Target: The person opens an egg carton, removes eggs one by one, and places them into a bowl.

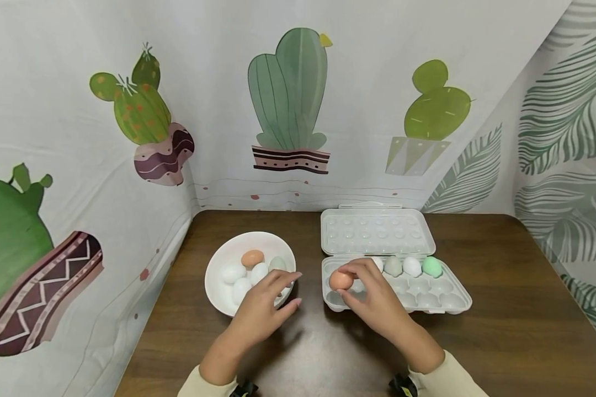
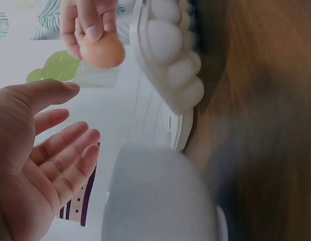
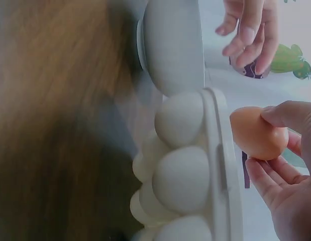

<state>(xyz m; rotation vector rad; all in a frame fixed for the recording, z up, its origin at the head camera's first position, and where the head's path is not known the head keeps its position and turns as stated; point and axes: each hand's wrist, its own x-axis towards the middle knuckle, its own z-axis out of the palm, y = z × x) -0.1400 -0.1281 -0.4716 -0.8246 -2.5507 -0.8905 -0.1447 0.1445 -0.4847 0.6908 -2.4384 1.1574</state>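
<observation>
One brown egg (image 1: 340, 280) pinched by right hand (image 1: 372, 298) above egg tray (image 1: 452, 300), near-left cup.
Left hand (image 1: 265, 303) spread, empty, at bowl (image 1: 218, 275) rim's 4 o'clock; next, probably: lowering gently, centred.

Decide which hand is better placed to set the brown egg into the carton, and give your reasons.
Right. The right hand already pinches the brown egg over the egg carton; the left hand holds nothing, by the bowl.
</observation>
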